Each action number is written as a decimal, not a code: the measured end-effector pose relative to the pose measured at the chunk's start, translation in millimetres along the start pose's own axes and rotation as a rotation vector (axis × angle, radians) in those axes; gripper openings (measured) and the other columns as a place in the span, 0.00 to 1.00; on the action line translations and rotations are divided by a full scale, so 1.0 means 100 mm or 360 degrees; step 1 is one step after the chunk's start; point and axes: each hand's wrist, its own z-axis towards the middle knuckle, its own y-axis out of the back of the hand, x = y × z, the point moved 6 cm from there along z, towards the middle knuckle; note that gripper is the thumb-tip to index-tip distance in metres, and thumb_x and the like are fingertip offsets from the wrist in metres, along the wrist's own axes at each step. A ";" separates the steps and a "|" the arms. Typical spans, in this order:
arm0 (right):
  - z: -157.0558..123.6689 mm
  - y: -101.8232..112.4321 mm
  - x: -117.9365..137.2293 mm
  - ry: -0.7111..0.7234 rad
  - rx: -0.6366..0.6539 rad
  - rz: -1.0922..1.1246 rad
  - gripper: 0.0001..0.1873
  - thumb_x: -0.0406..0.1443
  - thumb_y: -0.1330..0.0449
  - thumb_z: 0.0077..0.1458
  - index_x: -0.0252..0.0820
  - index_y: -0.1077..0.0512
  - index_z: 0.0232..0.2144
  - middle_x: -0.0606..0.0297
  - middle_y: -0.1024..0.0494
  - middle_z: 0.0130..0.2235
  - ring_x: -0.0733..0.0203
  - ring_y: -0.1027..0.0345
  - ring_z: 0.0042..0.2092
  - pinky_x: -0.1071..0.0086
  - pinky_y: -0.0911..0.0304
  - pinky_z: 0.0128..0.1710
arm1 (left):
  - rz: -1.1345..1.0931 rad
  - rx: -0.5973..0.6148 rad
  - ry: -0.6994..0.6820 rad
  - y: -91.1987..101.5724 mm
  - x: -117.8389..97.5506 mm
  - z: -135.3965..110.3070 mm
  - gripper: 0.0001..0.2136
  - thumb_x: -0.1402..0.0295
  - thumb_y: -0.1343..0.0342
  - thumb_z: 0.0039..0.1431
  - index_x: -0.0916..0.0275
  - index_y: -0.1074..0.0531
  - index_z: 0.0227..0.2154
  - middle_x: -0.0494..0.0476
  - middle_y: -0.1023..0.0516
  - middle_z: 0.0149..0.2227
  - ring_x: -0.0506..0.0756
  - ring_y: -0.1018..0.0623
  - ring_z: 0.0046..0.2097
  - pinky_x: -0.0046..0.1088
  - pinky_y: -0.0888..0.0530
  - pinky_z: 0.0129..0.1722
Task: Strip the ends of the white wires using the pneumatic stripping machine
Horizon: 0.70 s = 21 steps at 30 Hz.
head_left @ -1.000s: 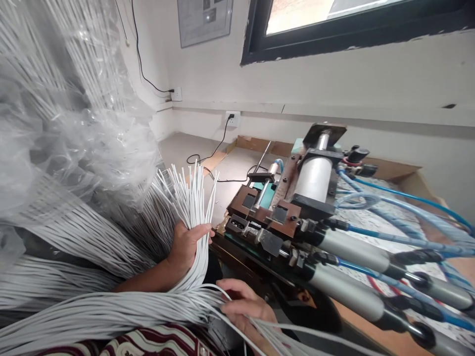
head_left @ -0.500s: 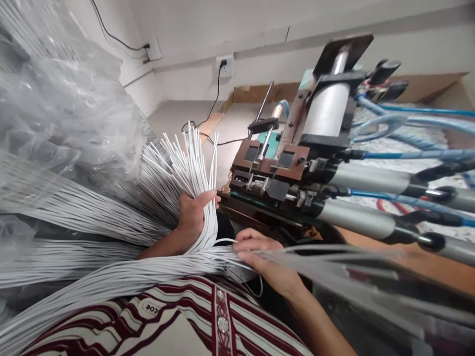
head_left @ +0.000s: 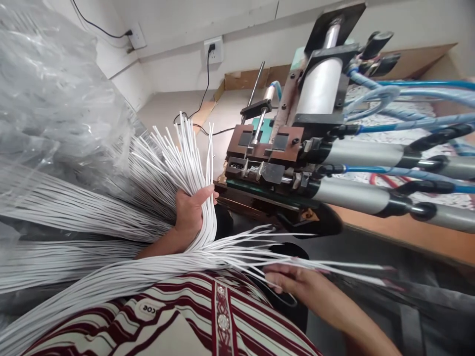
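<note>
My left hand (head_left: pixel 191 211) is closed round a thick bundle of white wires (head_left: pixel 185 153) that fans upward, just left of the machine's front. My right hand (head_left: pixel 293 279) sits lower and to the right, fingers pinched on a smaller bunch of white wires (head_left: pixel 260 247) that stretches out to the right across my lap. A pneumatic wire machine (head_left: pixel 282 148) with brown jaws and a white cylinder stands right behind the left hand. More white wires (head_left: pixel 74 212) lie piled at the left.
Clear plastic wrap (head_left: pixel 55 99) covers the wire pile at upper left. Blue air hoses (head_left: pixel 408 94) and grey cylinders (head_left: pixel 363 198) run right from the machine on an orange-brown bench (head_left: pixel 408 237). A black cord (head_left: pixel 202 84) leads to a wall socket. My striped shirt fills the bottom.
My right hand has moved right and down, drawing a bunch of wires out of the mass. The view has tilted down. The left hand keeps its hold on the bundle.
</note>
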 end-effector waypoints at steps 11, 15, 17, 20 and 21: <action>0.07 -0.09 -0.06 0.0341 0.0008 -0.0124 0.12 0.45 0.40 0.46 0.43 0.24 0.27 0.62 0.24 0.27 0.56 0.33 0.30 0.67 0.42 0.32 | 0.0011 -0.0011 0.0016 0.02 0.06 -0.07 0.07 0.71 0.38 0.37 0.67 0.28 0.22 0.49 0.28 0.16 0.48 0.28 0.19 0.22 0.33 0.19; 0.15 -0.04 -0.21 0.0410 -0.0460 -0.0013 0.16 0.48 0.39 0.42 0.42 0.26 0.28 0.60 0.25 0.31 0.54 0.34 0.33 0.64 0.41 0.35 | 0.0066 -0.0017 0.0006 0.05 0.07 -0.07 0.06 0.71 0.39 0.38 0.67 0.28 0.22 0.49 0.27 0.15 0.48 0.29 0.18 0.22 0.33 0.19; 0.04 0.07 -0.25 0.0440 -0.0904 -0.0175 0.17 0.49 0.37 0.38 0.42 0.26 0.26 0.59 0.26 0.34 0.53 0.35 0.36 0.64 0.41 0.36 | 0.0081 -0.0027 -0.0010 0.06 0.07 -0.06 0.05 0.71 0.39 0.39 0.66 0.28 0.21 0.48 0.27 0.15 0.47 0.30 0.17 0.22 0.34 0.18; -0.02 -0.02 -0.40 0.0136 -0.0822 -0.0049 0.18 0.50 0.38 0.40 0.41 0.27 0.18 0.63 0.31 0.21 0.61 0.40 0.25 0.69 0.45 0.24 | 0.0095 -0.0025 -0.0028 0.06 0.06 -0.04 0.05 0.72 0.39 0.39 0.66 0.29 0.21 0.48 0.28 0.15 0.47 0.30 0.18 0.22 0.33 0.19; 0.00 -0.14 -0.47 -0.0020 -0.0587 0.0155 0.20 0.51 0.39 0.42 0.40 0.28 0.17 0.65 0.34 0.17 0.65 0.45 0.20 0.72 0.50 0.19 | 0.0102 -0.0024 -0.0034 0.06 0.06 -0.04 0.05 0.72 0.39 0.39 0.66 0.29 0.21 0.48 0.28 0.16 0.47 0.30 0.18 0.22 0.33 0.19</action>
